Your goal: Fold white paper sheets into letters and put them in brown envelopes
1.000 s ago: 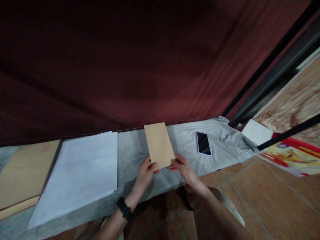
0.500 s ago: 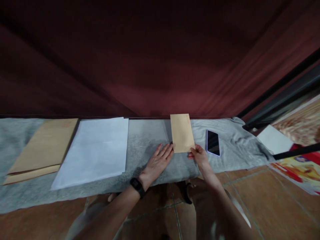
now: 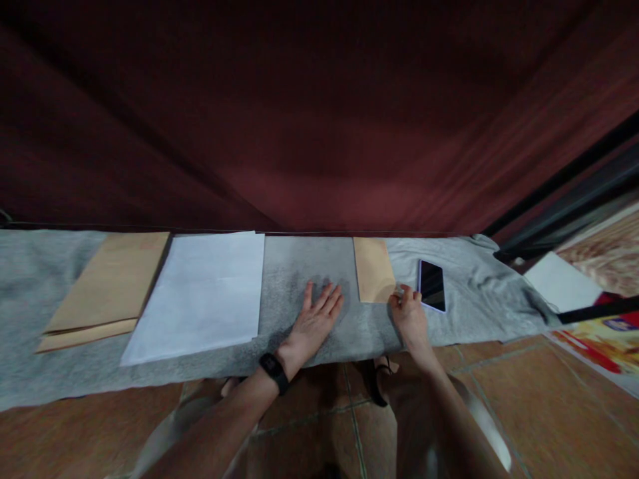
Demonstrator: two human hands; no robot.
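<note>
Small envelope (image 3: 373,269): it lay flat on the grey cloth (image 3: 309,266), its far end close to the dark red curtain (image 3: 319,133), just right of the middle.
My right hand (image 3: 410,318): my fingertips were pinched at the envelope's near right corner; I could not tell how firmly they gripped it.
My left hand (image 3: 315,320): I had it spread open and pressed palm down on the cloth, just left of the envelope and apart from it, holding nothing.
Watch (image 3: 273,370): a black band sat on my left wrist.
Phone (image 3: 432,285): it lay screen up just right of my right hand, near the envelope.
White sheet (image 3: 202,293): it lay flat on the cloth, left of my left hand.
Large brown envelopes (image 3: 107,286): they were stacked beyond the white sheet, further left.
Floor (image 3: 524,392): brown tiles showed below the cloth's near edge.
</note>
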